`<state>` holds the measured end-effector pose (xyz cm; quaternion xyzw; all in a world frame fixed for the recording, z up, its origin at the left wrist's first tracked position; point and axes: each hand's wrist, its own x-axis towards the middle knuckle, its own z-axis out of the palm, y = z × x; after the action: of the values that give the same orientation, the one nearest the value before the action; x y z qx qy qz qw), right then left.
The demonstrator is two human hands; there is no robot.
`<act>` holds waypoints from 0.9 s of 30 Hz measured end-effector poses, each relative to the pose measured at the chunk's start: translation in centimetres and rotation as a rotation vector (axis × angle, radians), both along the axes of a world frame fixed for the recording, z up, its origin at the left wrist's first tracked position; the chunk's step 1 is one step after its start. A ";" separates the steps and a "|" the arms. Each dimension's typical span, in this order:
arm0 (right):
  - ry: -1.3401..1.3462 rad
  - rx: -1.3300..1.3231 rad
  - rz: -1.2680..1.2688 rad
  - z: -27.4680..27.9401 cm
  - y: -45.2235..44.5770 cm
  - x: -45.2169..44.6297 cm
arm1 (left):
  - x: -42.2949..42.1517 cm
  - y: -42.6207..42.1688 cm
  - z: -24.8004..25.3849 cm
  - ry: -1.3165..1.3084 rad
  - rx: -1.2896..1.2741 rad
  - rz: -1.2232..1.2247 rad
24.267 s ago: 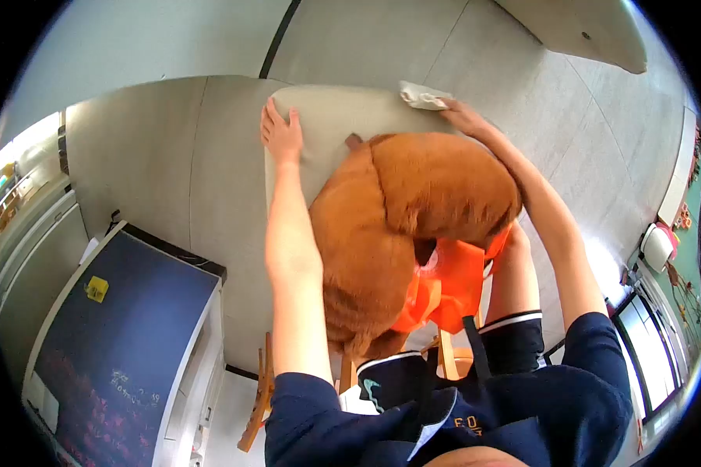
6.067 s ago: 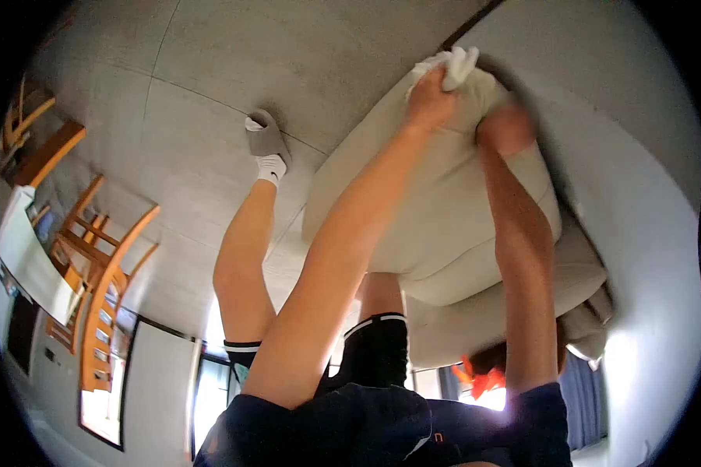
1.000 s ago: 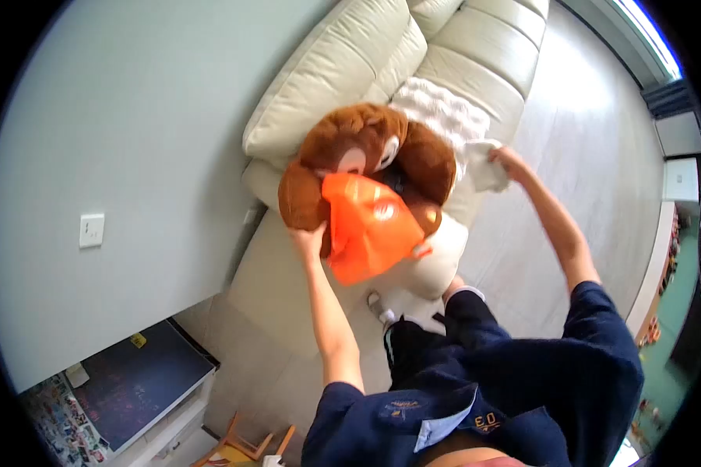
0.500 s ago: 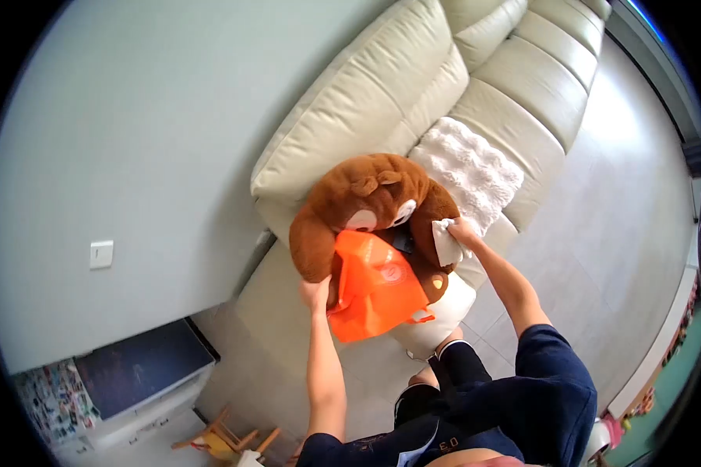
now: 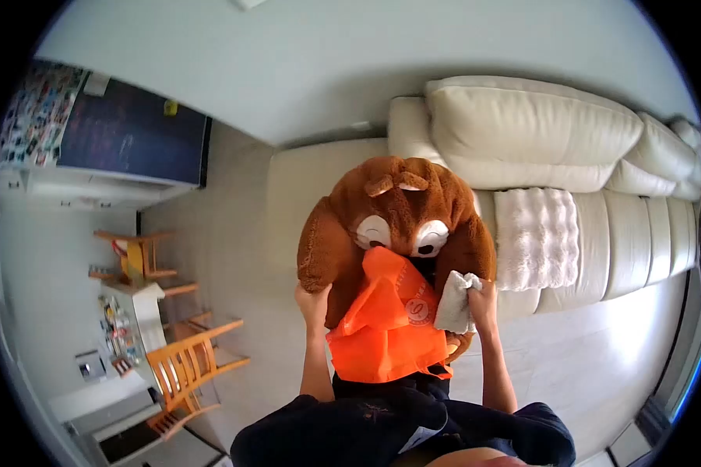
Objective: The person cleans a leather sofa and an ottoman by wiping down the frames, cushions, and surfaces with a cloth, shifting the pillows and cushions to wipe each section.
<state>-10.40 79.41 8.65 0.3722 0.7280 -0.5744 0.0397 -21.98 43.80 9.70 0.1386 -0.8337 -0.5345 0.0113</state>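
Observation:
A large brown plush toy (image 5: pixel 405 187) with white eye patches is held up in front of my body. My left hand (image 5: pixel 314 303) is closed on the end of its arm at the left. At the right, my right hand (image 5: pixel 483 302) grips the other plush arm together with a folded white cloth (image 5: pixel 454 302). An orange bag (image 5: pixel 389 327) hangs at the front of the toy, between my hands, and covers its lower part.
Behind the toy stands a cream sofa (image 5: pixel 530 124) with a fluffy white mat (image 5: pixel 537 237) on its seat. Wooden chairs (image 5: pixel 183 366) and a white table (image 5: pixel 144 315) stand at the left, below a dark blue board (image 5: pixel 136 136).
The view has turned, bringing the chairs and table in at the left. The plush toy, held at both arms, now faces me more upright and nearer. Earlier, my right hand came from beside the toy.

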 end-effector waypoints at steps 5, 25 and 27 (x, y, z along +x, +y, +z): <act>0.048 0.061 0.153 -4.7 -1.9 -3.5 | -0.4 -2.4 -6.4 0.065 0.000 0.124; -0.218 0.506 0.176 -30.1 -6.8 -23.8 | -22.2 -13.7 -27.0 -0.296 0.125 -0.119; -0.286 0.248 0.225 -28.7 -6.1 -21.2 | -17.5 -13.3 -26.2 -0.181 0.107 -0.122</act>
<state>-31.57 73.32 -20.00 0.3682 0.8170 -0.4139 0.1602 -39.51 30.51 -16.47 0.1358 -0.8083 -0.5633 -0.1040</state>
